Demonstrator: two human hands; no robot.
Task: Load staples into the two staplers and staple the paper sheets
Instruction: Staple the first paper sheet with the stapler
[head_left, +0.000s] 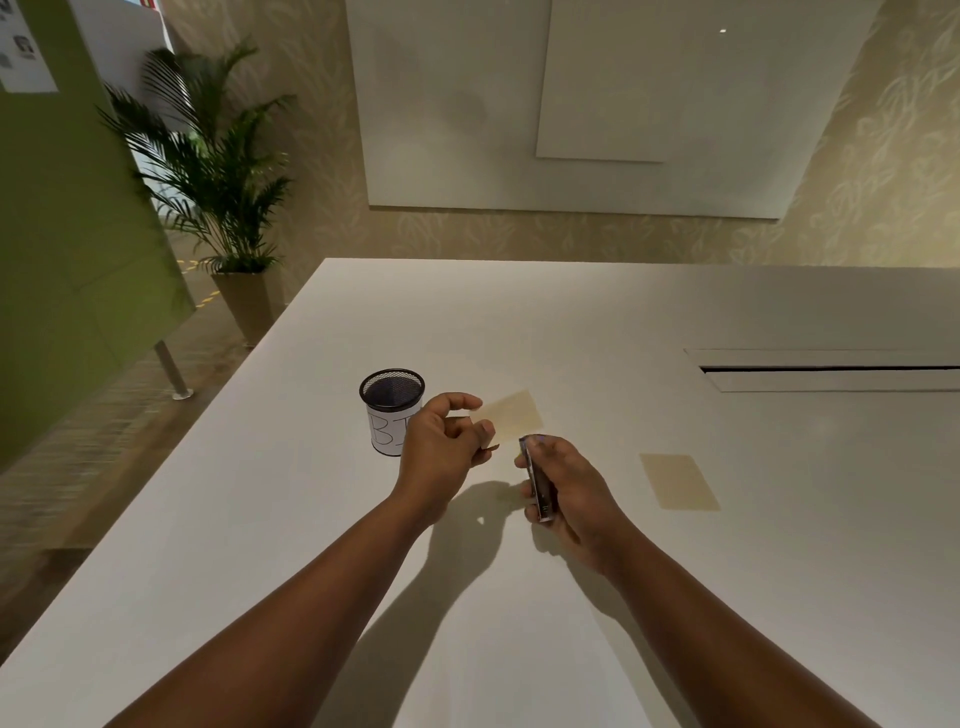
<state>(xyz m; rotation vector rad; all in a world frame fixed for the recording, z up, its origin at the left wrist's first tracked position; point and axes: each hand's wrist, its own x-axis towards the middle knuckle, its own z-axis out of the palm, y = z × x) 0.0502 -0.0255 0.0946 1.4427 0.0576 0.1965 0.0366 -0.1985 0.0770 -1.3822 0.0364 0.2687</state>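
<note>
- Left hand (441, 441) is raised over the table (571, 322), pinching the near edge of a tan sheet (511, 415) between thumb and fingertips.
- Right hand (566, 483) is curled round a small dark stapler (537, 478), its front end pointing toward the sheet (whether it touches the paper is unclear).
- A second tan sheet (678, 480) lies flat on the table, to the right.
- A mesh cup (390, 410) stands just left of the left hand.

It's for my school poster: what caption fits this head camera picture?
Left hand pinches a paper slip, right hand holds a stapler.
</note>
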